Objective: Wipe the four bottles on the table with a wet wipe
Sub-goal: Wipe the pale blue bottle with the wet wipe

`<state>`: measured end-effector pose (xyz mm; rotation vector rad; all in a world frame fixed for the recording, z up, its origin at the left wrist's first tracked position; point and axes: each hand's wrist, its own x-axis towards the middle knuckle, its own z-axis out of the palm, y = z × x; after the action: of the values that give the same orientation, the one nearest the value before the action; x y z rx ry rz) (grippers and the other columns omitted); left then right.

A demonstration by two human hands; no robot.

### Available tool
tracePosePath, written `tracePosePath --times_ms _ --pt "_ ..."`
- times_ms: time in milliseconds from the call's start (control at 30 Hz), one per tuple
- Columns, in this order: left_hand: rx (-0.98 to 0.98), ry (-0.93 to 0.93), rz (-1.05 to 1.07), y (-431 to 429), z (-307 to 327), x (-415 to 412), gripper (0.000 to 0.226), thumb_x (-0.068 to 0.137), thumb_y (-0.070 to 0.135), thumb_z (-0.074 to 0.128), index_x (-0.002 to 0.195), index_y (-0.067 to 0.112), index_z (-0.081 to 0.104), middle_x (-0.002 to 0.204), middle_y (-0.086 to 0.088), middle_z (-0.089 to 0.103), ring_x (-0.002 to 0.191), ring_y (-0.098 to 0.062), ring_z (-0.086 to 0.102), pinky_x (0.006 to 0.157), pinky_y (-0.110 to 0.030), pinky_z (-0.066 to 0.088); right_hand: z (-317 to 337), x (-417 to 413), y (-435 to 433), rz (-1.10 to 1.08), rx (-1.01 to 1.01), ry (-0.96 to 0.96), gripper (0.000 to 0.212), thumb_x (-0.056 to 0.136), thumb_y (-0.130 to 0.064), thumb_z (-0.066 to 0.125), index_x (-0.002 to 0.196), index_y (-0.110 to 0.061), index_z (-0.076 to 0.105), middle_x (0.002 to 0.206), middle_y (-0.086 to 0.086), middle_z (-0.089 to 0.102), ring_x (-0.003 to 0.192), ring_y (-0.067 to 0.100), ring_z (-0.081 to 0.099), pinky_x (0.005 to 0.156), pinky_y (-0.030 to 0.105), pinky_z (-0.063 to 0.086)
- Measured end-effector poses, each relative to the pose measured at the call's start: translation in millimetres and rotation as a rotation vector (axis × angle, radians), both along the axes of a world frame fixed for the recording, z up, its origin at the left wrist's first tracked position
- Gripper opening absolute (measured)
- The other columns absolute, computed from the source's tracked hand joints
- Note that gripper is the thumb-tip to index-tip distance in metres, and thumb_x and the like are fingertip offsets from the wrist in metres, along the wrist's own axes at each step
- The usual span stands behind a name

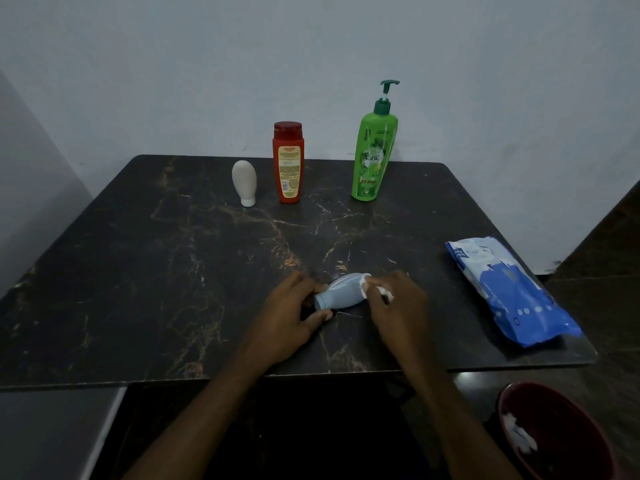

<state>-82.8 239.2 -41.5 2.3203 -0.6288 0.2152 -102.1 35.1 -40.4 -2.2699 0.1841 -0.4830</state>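
Over the dim table (pixel 138 271), left hand (pixel 287 317) grips blue bottle (pixel 341 291), right hand (pixel 398 306) seemingly pinches a half-hidden wipe (pixel 364 285).

Head cam, wide-angle, facing fwd & down, close over table (pixel 138 271)
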Motion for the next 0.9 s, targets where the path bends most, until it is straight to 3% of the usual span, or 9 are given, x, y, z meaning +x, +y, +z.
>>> tracePosePath --times_ms 100,200,400,567,667,767,900 --pt "-0.018 -0.005 -0.006 -1 0 -1 0.036 0.083 0.025 0.083 0.115 0.02 0.067 0.11 0.008 0.058 0.094 -0.001 0.054 0.083 -0.016 0.046 4 -8 20 0.122 -0.039 -0.1 0.014 0.093 -0.015 0.064 0.102 -0.015 0.074 0.097 -0.007 0.061 0.083 -0.002 0.057 0.075 -0.001 0.036" --pt "-0.037 -0.005 -0.016 -2 1 -1 0.029 0.083 0.02 0.083 0.107 0.018 0.067 0.105 0.008 0.056 0.091 -0.002 0.055 0.079 -0.017 0.045 0 -19 39 0.266 -0.084 -0.16 0.016 0.091 -0.009 0.064 0.103 -0.013 0.075 0.097 -0.003 0.063 0.084 0.008 0.061 0.077 0.014 0.047" --pt "-0.03 -0.014 -0.018 -2 0 -2 0.032 0.084 0.025 0.081 0.111 0.02 0.065 0.108 0.011 0.055 0.093 -0.003 0.056 0.08 -0.02 0.047 0 -4 10 0.011 -0.053 -0.108 0.012 0.092 -0.016 0.065 0.097 -0.015 0.075 0.094 -0.001 0.063 0.082 0.009 0.058 0.073 0.013 0.038" --pt "-0.035 -0.018 -0.041 -1 -1 -2 0.024 0.086 0.023 0.078 0.104 0.023 0.063 0.102 0.016 0.05 0.09 -0.003 0.054 0.075 -0.017 0.044 -5 -25 42 0.254 -0.115 -0.214 0.018 0.093 -0.017 0.055 0.097 -0.013 0.072 0.092 -0.005 0.058 0.077 0.009 0.058 0.071 0.022 0.049" --pt "-0.017 -0.016 -0.031 -1 -1 -2 0.031 0.086 0.027 0.08 0.112 0.022 0.064 0.108 0.015 0.053 0.094 -0.002 0.055 0.079 -0.02 0.047 1 -11 14 0.134 -0.069 -0.145 0.015 0.093 -0.014 0.061 0.099 -0.017 0.074 0.096 -0.006 0.061 0.086 0.007 0.059 0.073 0.011 0.039" --pt "-0.026 -0.017 -0.041 0 -1 -2 0.031 0.086 0.027 0.08 0.112 0.023 0.063 0.107 0.018 0.051 0.094 -0.001 0.055 0.077 -0.012 0.042 1 1 -10 -0.052 0.061 0.033 0.016 0.096 -0.022 0.061 0.107 -0.021 0.073 0.105 -0.005 0.064 0.09 0.006 0.06 0.066 0.003 0.034" --pt "-0.027 -0.023 -0.041 -1 0 -3 0.03 0.085 0.026 0.08 0.109 0.026 0.061 0.105 0.024 0.048 0.093 0.002 0.054 0.075 -0.01 0.04 -2 -11 16 0.032 -0.022 -0.092 0.016 0.093 -0.013 0.062 0.104 -0.018 0.073 0.101 -0.005 0.062 0.087 0.004 0.056 0.075 0.0 0.035"
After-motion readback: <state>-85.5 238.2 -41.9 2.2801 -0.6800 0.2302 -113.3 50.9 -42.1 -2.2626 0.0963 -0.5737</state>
